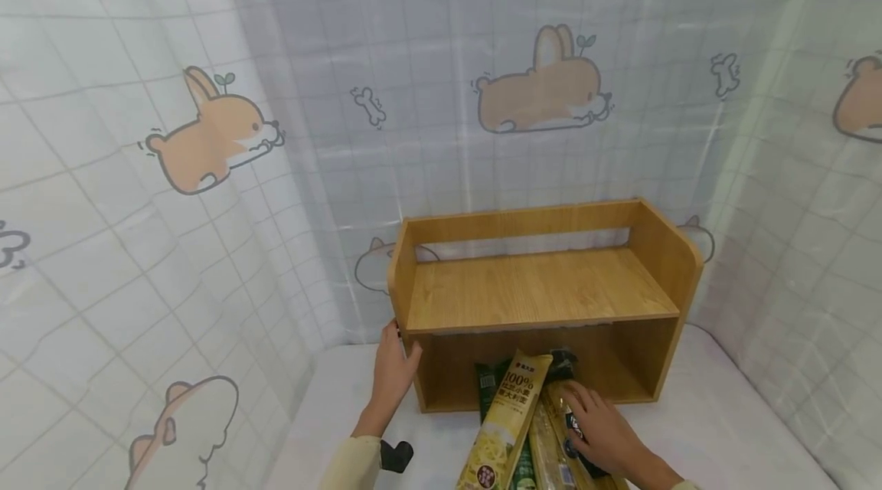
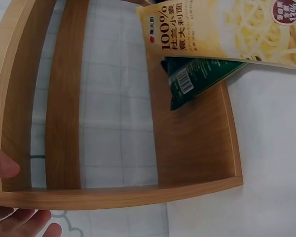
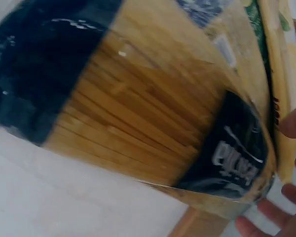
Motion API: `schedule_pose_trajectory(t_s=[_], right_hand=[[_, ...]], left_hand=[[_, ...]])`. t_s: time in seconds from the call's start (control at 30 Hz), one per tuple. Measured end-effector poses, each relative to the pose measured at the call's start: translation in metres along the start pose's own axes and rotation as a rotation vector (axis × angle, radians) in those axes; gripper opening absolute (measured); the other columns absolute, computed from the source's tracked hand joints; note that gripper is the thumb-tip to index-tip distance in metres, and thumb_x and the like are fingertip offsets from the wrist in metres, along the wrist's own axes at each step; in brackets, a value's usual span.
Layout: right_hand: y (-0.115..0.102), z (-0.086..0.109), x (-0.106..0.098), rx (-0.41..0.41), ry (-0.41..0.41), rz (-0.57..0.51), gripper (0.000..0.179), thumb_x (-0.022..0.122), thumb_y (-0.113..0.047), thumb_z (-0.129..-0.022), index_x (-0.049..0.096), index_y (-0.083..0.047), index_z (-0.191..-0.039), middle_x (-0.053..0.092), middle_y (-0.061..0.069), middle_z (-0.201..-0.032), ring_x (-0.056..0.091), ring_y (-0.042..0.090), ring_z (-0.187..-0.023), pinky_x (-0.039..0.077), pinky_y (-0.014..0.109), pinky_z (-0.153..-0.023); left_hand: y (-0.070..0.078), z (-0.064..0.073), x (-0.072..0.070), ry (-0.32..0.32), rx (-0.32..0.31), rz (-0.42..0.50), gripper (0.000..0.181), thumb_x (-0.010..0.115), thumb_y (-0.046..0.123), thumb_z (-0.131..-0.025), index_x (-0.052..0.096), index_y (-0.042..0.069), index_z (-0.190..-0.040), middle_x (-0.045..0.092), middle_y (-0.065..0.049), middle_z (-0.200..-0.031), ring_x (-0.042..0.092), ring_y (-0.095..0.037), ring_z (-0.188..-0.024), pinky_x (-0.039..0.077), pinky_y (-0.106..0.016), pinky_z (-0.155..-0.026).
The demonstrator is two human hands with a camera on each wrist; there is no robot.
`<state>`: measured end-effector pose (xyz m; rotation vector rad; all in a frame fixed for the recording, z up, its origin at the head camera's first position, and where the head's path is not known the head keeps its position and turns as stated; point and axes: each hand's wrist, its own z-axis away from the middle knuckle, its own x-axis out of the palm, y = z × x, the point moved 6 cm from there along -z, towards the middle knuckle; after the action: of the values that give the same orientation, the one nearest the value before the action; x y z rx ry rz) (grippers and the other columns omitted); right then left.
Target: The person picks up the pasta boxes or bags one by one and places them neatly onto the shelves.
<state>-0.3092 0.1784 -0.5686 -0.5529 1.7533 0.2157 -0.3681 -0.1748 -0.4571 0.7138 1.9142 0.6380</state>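
A two-tier wooden shelf (image 1: 537,287) stands on the white surface. My left hand (image 1: 395,375) grips its left side panel, with the thumb (image 2: 2,164) on one face and the fingers on the other. Several pasta packets lean together at the lower opening, their far ends inside. In front is a yellow packet (image 1: 506,425) with a noodle picture; a green packet (image 1: 486,381) shows partly behind it. My right hand (image 1: 606,425) rests over a clear spaghetti packet (image 3: 133,113) with dark blue ends, fingers loosely spread. Its label is partly hidden by that hand.
The shelf's upper board (image 1: 544,283) has raised sides and a back rail. White sheeting (image 1: 427,92) printed with dogs and bones surrounds the surface on the back and both sides. A small black object (image 1: 396,457) shows beside the left sleeve.
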Motion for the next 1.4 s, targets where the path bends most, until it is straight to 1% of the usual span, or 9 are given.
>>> schedule_pose_trajectory(t_s=[0.07, 0.17, 0.33, 0.5, 0.67, 0.87, 1.03, 1.2, 1.4], right_hand=[[0.004, 0.003, 0.007, 0.038, -0.033, -0.026, 0.062, 0.074, -0.033, -0.091, 0.053, -0.008, -0.143, 0.05, 0.021, -0.149, 0.058, 0.04, -0.124, 0.054, 0.059, -0.089], [0.007, 0.006, 0.016, 0.091, -0.09, -0.114, 0.067, 0.072, -0.039, -0.092, 0.049, -0.009, -0.148, 0.043, 0.026, -0.155, 0.054, 0.049, -0.129, 0.052, 0.066, -0.088], [0.007, 0.007, 0.029, 0.18, -0.189, -0.248, 0.074, 0.068, -0.044, -0.095, 0.041, -0.009, -0.154, 0.03, 0.03, -0.162, 0.055, 0.06, -0.12, 0.053, 0.063, -0.073], [0.007, 0.006, 0.042, 0.262, -0.209, -0.222, 0.081, 0.073, -0.044, -0.091, 0.038, -0.01, -0.155, 0.024, 0.028, -0.165, 0.056, 0.058, -0.119, 0.053, 0.058, -0.067], [0.005, 0.005, 0.047, 0.332, -0.203, -0.21, 0.087, 0.078, -0.045, -0.086, 0.036, -0.013, -0.155, 0.022, 0.026, -0.166, 0.051, 0.059, -0.125, 0.052, 0.065, -0.069], [0.002, 0.003, 0.045, 0.329, -0.171, -0.152, 0.09, 0.08, -0.049, -0.084, 0.036, -0.014, -0.154, 0.027, 0.027, -0.163, 0.054, 0.056, -0.124, 0.053, 0.062, -0.066], [0.004, 0.002, 0.047, 0.325, -0.169, -0.131, 0.089, 0.082, -0.046, -0.082, 0.038, -0.014, -0.153, 0.028, 0.024, -0.163, 0.056, 0.05, -0.119, 0.051, 0.058, -0.061], [0.005, 0.001, 0.05, 0.34, -0.186, -0.216, 0.09, 0.085, -0.033, -0.079, 0.036, -0.013, -0.152, 0.024, 0.026, -0.162, 0.051, 0.048, -0.118, 0.049, 0.061, -0.062], [0.003, 0.002, 0.046, 0.319, -0.106, -0.242, 0.086, 0.086, -0.015, -0.077, 0.039, -0.01, -0.149, 0.028, 0.031, -0.159, 0.053, 0.05, -0.112, 0.047, 0.051, -0.058]], left_hand=[[0.0, -0.002, 0.0, 0.004, 0.004, 0.008, 0.061, 0.062, 0.008, -0.091, 0.041, -0.015, -0.144, 0.052, -0.034, -0.141, 0.059, -0.048, -0.125, 0.049, -0.058, -0.104], [-0.003, -0.003, -0.001, 0.019, 0.0, 0.023, 0.059, 0.061, 0.008, -0.092, 0.044, -0.015, -0.142, 0.054, -0.034, -0.139, 0.06, -0.049, -0.124, 0.049, -0.059, -0.104], [-0.006, -0.005, 0.0, 0.041, -0.003, 0.038, 0.056, 0.059, 0.008, -0.093, 0.044, -0.017, -0.142, 0.054, -0.037, -0.139, 0.058, -0.052, -0.126, 0.048, -0.061, -0.105], [-0.006, -0.011, 0.002, 0.049, 0.003, 0.038, 0.055, 0.057, 0.005, -0.094, 0.042, -0.019, -0.141, 0.054, -0.04, -0.136, 0.056, -0.054, -0.128, 0.047, -0.062, -0.106], [-0.004, -0.016, 0.002, 0.059, 0.042, 0.025, 0.049, 0.056, 0.001, -0.094, 0.047, -0.017, -0.138, 0.061, -0.036, -0.127, 0.064, -0.049, -0.116, 0.053, -0.059, -0.098], [-0.005, -0.023, 0.001, 0.077, 0.063, -0.007, 0.044, 0.056, 0.003, -0.093, 0.054, -0.011, -0.135, 0.069, -0.027, -0.115, 0.068, -0.034, -0.092, 0.056, -0.048, -0.079], [-0.009, -0.019, 0.001, 0.067, 0.042, -0.025, 0.044, 0.056, 0.006, -0.095, 0.055, -0.011, -0.135, 0.07, -0.029, -0.116, 0.072, -0.038, -0.097, 0.058, -0.047, -0.077], [-0.011, -0.016, 0.004, 0.044, 0.033, -0.017, 0.042, 0.056, 0.006, -0.096, 0.056, -0.01, -0.135, 0.07, -0.029, -0.116, 0.073, -0.038, -0.095, 0.059, -0.043, -0.071], [-0.014, -0.017, 0.006, 0.034, 0.007, -0.027, 0.039, 0.056, 0.008, -0.097, 0.058, -0.006, -0.133, 0.071, -0.026, -0.115, 0.073, -0.035, -0.095, 0.058, -0.041, -0.069]])
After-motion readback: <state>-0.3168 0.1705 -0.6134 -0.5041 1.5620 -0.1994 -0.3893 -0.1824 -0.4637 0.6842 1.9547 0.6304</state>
